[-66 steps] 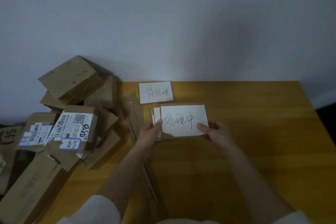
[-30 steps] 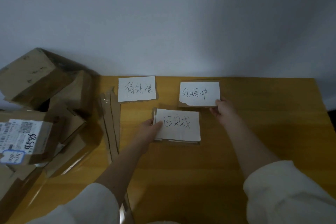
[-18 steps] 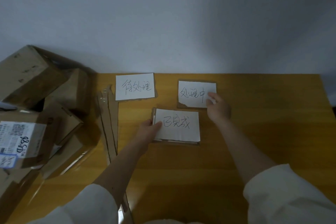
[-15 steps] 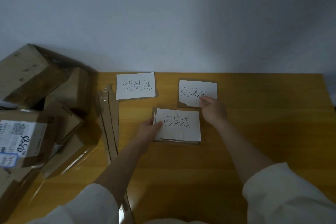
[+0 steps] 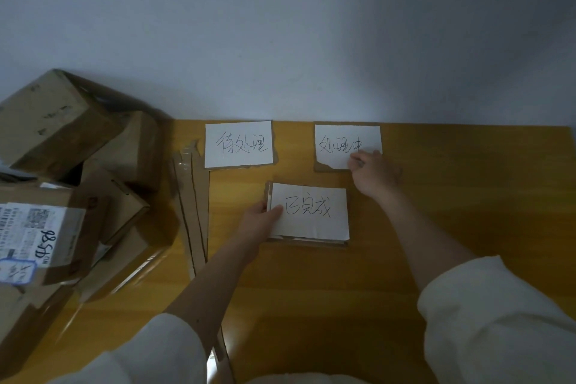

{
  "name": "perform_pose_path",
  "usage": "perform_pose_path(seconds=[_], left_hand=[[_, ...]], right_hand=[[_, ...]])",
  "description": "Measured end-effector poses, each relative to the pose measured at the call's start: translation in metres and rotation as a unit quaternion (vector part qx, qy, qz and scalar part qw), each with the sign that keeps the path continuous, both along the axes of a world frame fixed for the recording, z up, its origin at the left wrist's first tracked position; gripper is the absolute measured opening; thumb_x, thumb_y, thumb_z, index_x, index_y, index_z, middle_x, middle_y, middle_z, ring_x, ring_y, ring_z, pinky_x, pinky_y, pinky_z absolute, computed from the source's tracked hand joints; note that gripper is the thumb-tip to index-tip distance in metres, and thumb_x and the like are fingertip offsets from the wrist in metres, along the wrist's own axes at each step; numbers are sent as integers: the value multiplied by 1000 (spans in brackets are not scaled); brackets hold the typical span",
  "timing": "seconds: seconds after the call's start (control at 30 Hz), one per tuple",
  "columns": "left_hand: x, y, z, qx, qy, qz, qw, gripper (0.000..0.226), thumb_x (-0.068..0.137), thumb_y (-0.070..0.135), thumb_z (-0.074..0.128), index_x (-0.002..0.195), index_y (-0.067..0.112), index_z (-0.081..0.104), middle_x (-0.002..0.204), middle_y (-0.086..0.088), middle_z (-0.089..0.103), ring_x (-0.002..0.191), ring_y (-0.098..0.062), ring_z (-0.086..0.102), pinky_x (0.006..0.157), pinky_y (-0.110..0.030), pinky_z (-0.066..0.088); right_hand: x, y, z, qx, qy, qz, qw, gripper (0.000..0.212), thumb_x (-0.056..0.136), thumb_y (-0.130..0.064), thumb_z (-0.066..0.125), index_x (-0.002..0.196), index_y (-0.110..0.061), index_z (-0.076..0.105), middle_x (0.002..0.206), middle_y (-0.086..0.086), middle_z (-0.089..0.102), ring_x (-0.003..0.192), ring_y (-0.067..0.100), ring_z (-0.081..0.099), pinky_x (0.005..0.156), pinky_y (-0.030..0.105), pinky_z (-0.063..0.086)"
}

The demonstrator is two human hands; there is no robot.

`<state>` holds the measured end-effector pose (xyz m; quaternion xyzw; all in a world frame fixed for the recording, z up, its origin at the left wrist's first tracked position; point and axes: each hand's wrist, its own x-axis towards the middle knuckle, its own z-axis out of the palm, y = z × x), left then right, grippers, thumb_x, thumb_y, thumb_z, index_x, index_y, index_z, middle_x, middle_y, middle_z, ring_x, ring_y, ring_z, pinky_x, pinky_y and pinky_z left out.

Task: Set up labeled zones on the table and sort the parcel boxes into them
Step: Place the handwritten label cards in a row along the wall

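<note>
Three white handwritten label cards lie on the yellow wooden table (image 5: 452, 212). The first card (image 5: 238, 143) sits at the back left. At the back right lies the second card (image 5: 346, 142), and the fingertips of my right hand (image 5: 372, 174) pinch its lower right corner. The third card (image 5: 310, 212) rests in front of them on a thin stack of cardboard-backed cards, with my left hand (image 5: 260, 221) gripping its left edge, thumb on top. A pile of brown parcel boxes (image 5: 62, 184) stands at the left; one box (image 5: 40, 234) shows a shipping label.
Flat cardboard strips (image 5: 191, 206) lie between the parcel pile and the cards. A plain grey wall (image 5: 280, 40) rises directly behind the table. Bare tabletop stretches to the right of the cards.
My right hand carried the second card from the stack to the back right of the table, set it down, and now grips its lower right corner. My left hand stayed on the stack.
</note>
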<state>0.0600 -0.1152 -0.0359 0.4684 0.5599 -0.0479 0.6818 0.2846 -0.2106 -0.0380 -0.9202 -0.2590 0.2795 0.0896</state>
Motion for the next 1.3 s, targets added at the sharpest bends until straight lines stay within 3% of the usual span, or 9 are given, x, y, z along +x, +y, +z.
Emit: perform_pose_path(seconds=[0.3,0.43,0.5,0.57,0.67,0.77,0.93,1.13,1.3], left_hand=[[0,1,0,5,-3,5,1000,38,97,21,53,133,10,51,124,-11,62,108,-27,61,97,-44,51],[-2,2,2,6,-10,10,1000,37,97,23,54,131,10,52,123,-10,63,108,-27,62,98,-44,50],[-4,2,4,-1,-18,19,1000,35,97,23,53,130,10,53,122,-10,64,108,-27,62,98,-44,51],[-6,1,5,-7,-30,31,999,37,97,24,53,130,10,52,122,-9,64,110,-28,61,100,-46,49],[-6,3,8,-3,-43,64,997,35,97,23,54,129,10,53,122,-9,64,110,-27,61,101,-47,49],[-2,8,10,9,-54,65,996,39,97,25,54,132,8,52,124,-9,62,112,-27,60,101,-47,48],[10,31,5,77,-17,100,992,47,97,35,50,139,16,41,124,-6,55,112,-22,55,99,-39,48],[13,72,-5,99,2,178,979,36,99,16,45,134,24,47,118,-5,55,85,-10,55,76,-25,50],[4,65,1,124,-6,143,982,28,98,24,49,126,20,53,111,-3,59,88,-11,57,85,-32,51]], right_hand=[[-2,-4,1,40,-33,-2,999,41,102,-41,35,138,-26,51,158,-3,29,150,23,12,118,58,1],[-13,-16,7,169,-55,-82,981,40,97,-40,52,132,-22,57,145,2,50,137,30,40,113,52,29],[-25,-23,16,223,-4,-139,965,42,95,-39,56,133,-21,54,136,0,55,125,26,52,103,41,43],[-37,-28,23,231,89,-190,950,47,93,-41,59,135,-23,50,130,-6,54,119,16,51,92,30,43],[-50,-35,25,210,272,-233,910,49,88,-44,65,130,-23,55,123,-9,59,109,12,57,88,34,50],[-59,-34,19,222,391,-261,854,35,91,-20,66,125,-16,61,120,4,67,101,17,65,76,34,58],[-61,-21,16,268,352,-314,840,24,92,-13,63,116,-17,62,116,5,65,105,22,62,69,29,55],[-63,-20,10,271,342,-339,834,25,93,-12,62,117,-19,61,117,4,65,109,23,61,80,36,56],[-72,-20,15,282,348,-348,823,27,94,-10,60,121,-16,60,116,4,64,107,22,61,72,30,56]])
